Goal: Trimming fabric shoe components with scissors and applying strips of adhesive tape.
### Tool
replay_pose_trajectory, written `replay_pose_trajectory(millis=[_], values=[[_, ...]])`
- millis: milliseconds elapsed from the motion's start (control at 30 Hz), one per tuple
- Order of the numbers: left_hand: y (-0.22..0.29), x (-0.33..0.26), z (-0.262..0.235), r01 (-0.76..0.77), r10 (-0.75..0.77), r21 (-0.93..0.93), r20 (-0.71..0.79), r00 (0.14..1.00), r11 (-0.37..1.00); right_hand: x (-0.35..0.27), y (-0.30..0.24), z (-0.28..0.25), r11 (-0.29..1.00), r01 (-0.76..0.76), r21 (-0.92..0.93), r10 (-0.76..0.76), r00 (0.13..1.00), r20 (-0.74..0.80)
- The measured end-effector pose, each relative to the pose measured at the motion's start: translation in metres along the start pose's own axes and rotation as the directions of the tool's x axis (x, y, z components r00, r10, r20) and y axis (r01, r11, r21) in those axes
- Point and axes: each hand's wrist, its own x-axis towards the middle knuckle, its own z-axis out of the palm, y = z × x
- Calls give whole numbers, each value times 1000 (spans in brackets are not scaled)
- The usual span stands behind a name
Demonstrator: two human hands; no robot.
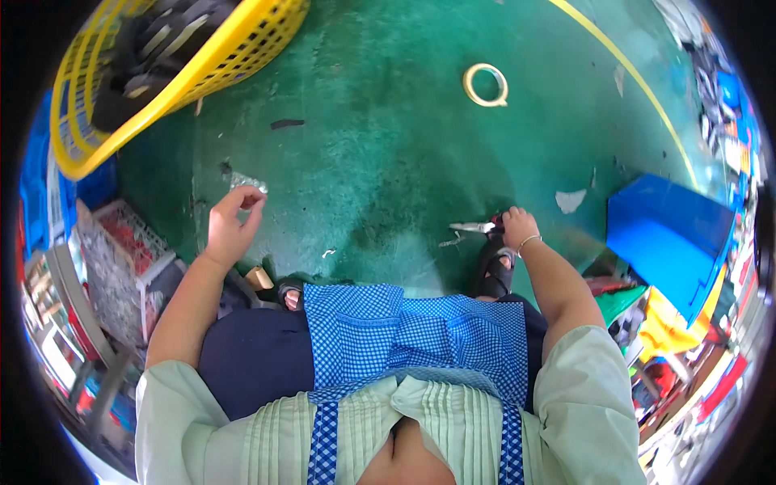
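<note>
My left hand (233, 226) is raised at the left, thumb and fingertips curled together in a pinch. A crumpled, clear, shiny scrap (247, 182) shows right at those fingertips; whether it is gripped or lies behind them is unclear. At the right, my right hand (519, 228) reaches low by my foot, wrapped round the dark red handles of a pair of scissors (474, 227). Their metal blades point left over the floor. A thin pale strip (451, 241) shows just below the blades.
A yellow plastic basket (174, 101) with dark items stands at the upper left. A roll of tape (486, 85) lies on the green floor (372, 145). To the right is a blue bin (667, 242); to the left, a crate (133, 234) of red pieces. Scraps (571, 200) dot the floor.
</note>
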Motion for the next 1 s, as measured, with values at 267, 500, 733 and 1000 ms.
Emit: replay_pose_trajectory(millis=[267, 500, 733, 1000], values=[[-45, -192, 14, 648, -662, -141, -209, 720, 749, 91, -20, -166, 818, 564, 113, -346, 639, -687], [-4, -402, 87, 948, -989, -284, -55, 137, 147, 212, 28, -182, 988, 123, 88, -65, 871, -487], [73, -473, 141, 931, -993, -347, -76, 95, 115, 170, 51, -128, 1000, 6, 20, 1, 952, -305], [7, -404, 123, 897, -923, -373, -374, 87, 236, 57, 109, -27, 986, -39, 163, 102, 914, -394]])
